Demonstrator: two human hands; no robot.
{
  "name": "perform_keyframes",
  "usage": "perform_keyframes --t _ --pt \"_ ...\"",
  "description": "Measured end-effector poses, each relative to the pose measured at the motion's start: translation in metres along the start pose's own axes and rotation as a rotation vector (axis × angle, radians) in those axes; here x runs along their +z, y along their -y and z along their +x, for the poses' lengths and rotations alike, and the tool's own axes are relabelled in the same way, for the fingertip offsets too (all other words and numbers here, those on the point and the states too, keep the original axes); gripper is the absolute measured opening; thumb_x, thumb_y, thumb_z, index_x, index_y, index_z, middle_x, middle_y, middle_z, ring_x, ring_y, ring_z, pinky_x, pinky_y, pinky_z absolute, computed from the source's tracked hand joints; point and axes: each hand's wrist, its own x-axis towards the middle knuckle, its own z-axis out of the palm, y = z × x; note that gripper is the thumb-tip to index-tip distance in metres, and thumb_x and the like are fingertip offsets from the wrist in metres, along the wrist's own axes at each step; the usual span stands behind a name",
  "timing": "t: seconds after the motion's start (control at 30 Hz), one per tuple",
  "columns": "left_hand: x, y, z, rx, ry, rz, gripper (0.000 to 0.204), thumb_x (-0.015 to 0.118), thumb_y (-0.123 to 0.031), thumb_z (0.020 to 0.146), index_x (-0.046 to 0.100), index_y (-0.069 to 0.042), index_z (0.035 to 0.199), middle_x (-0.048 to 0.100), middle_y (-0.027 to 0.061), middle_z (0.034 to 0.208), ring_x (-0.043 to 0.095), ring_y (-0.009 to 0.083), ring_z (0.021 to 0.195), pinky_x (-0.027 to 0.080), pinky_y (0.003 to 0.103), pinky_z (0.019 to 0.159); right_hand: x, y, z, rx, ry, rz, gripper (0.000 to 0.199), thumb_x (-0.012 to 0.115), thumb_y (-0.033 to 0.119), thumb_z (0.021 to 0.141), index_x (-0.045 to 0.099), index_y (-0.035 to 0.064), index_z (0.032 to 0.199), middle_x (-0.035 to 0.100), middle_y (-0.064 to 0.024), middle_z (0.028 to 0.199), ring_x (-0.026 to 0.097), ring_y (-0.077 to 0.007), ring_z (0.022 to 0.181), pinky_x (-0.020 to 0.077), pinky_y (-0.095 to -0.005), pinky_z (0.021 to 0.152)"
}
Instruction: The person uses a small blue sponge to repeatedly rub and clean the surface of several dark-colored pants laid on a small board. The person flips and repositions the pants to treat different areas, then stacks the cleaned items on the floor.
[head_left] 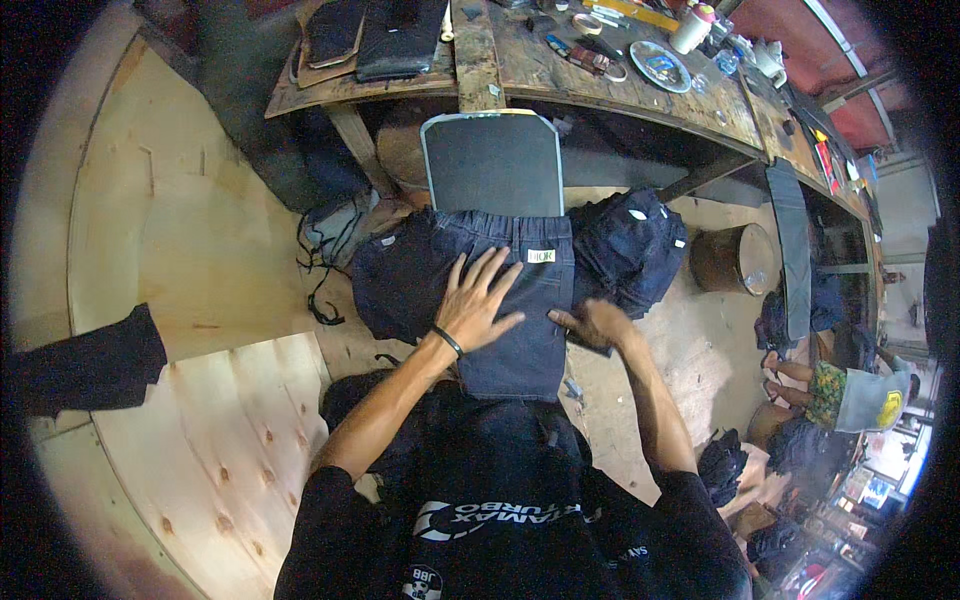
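The garment (520, 355) is lying mid-frame, long axis running up-down, directly under the left hand (476, 308), whose fingers are spreading flat, gripping nothing; the right hand (602, 325) is touching its right edge, grip unclear; above, a board (493, 165) is showing

Dark navy garment (525, 365), gathered waistband (490, 226) uppermost, pale label (541, 256) near it, laid out at frame centre.
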Motion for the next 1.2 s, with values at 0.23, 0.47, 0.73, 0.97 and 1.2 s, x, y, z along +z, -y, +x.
perform_keyframes --t 0.23,0.47,0.73,0.97,1.2 --pt "0.025 0.059 0.095 -0.05 -0.051 0.082 0.113 0.058 -0.082 0.091 0.027 -0.012 0.173 0.022 0.0161 0.181 0.016 0.035 0.168 0.004 0.066 0.134 -0.043 0.006 0.078 -0.233 -0.523 0.052 0.061 0.051 0.05 0.113 0.072 -0.0037 0.094 0.072 -0.0325 0.093 0.07 -0.0539 0.093 0.0533 -0.0609 0.08" --pt "0.016 0.058 0.117 0.061 -0.085 0.244 0.095 0.068 -0.073 0.092 0.049 -0.013 0.163 0.04 0.0136 0.172 0.032 0.032 0.162 0.012 0.073 0.129 -0.05 0.021 0.054 -0.014 -0.277 -0.164 0.1 0.059 0.088 0.089 0.075 -0.0094 0.106 0.074 -0.0377 0.103 0.074 -0.0507 0.104 0.0581 -0.0585 0.091" --pt "-0.047 -0.001 0.171 -0.088 0.818 0.205 0.101 0.06 -0.093 0.082 0.08 -0.003 0.123 0.076 0.0246 0.129 0.072 0.0423 0.123 0.043 0.065 0.112 -0.02 0.022 0.031 0.017 -0.273 -0.111 0.104 0.055 0.093 0.086 0.077 -0.0007 0.124 0.078 -0.029 0.11 0.076 -0.0472 0.109 0.0599 -0.0574 0.096" --pt "-0.047 -0.034 0.176 -0.032 0.944 0.828 0.074 0.057 -0.068 0.101 0.067 -0.013 0.149 0.067 0.0091 0.151 0.049 0.0285 0.15 0.017 0.071 0.126 -0.004 0.021 0.029 0.052 -0.284 -0.069 0.1 0.052 0.092 0.089 0.071 0.004 0.133 0.076 -0.0287 0.119 0.073 -0.0447 0.118 0.059 -0.0564 0.098" --pt "0.009 0.037 0.137 0.082 -0.072 0.528 0.029 0.067 -0.035 0.1 0.076 -0.011 0.112 0.071 0.0062 0.125 0.057 0.0234 0.134 0.011 0.085 0.124 -0.019 0.031 0.017 0.11 -0.409 -0.04 0.097 0.062 0.087 0.088 0.071 0.0026 0.133 0.078 -0.0273 0.113 0.077 -0.0433 0.11 0.0613 -0.0547 0.092"
